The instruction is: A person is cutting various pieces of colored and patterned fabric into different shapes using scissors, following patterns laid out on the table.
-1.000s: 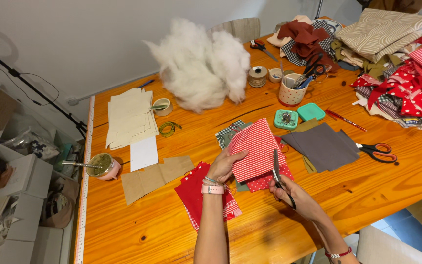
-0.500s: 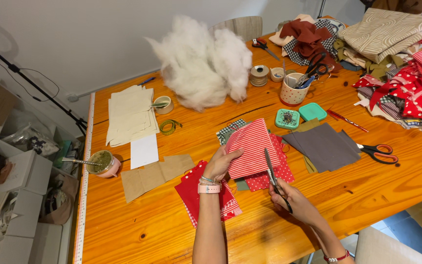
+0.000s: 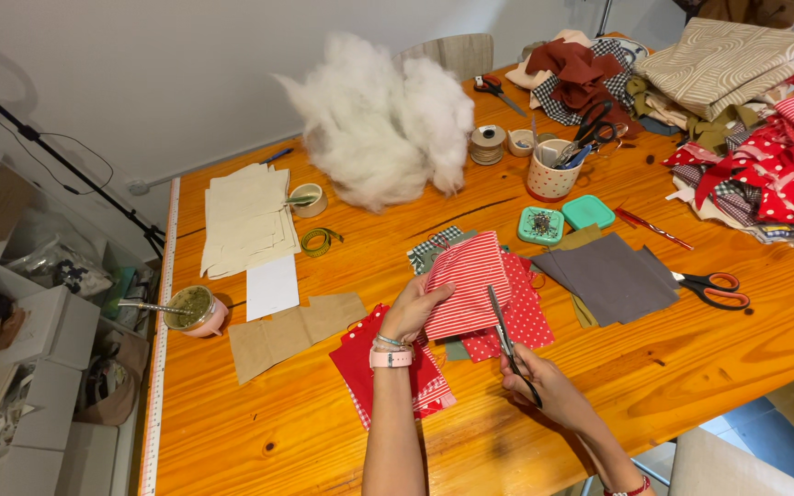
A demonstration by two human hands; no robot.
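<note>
My left hand (image 3: pixel 413 310) grips the left edge of a red-and-white striped fabric piece (image 3: pixel 472 283) and lifts it slightly off the wooden table (image 3: pixel 691 367). My right hand (image 3: pixel 549 390) holds dark scissors (image 3: pixel 504 338), blades pointing up along the right edge of the striped piece. Under it lie a red dotted fabric (image 3: pixel 524 317) and a checked scrap (image 3: pixel 429 250). More red fabric (image 3: pixel 369 363) lies below my left wrist.
A heap of white stuffing (image 3: pixel 383 119) sits at the back. Grey fabric (image 3: pixel 613 276), red-handled scissors (image 3: pixel 714 287), a green pin box (image 3: pixel 541 225), a cup of tools (image 3: pixel 553 170), paper patterns (image 3: pixel 248 220), brown paper (image 3: pixel 291 331) and piled fabrics (image 3: pixel 765 138) surround the work.
The scissors have shifted left and up against the striped piece's right edge, and my left hand has raised that piece a little.
</note>
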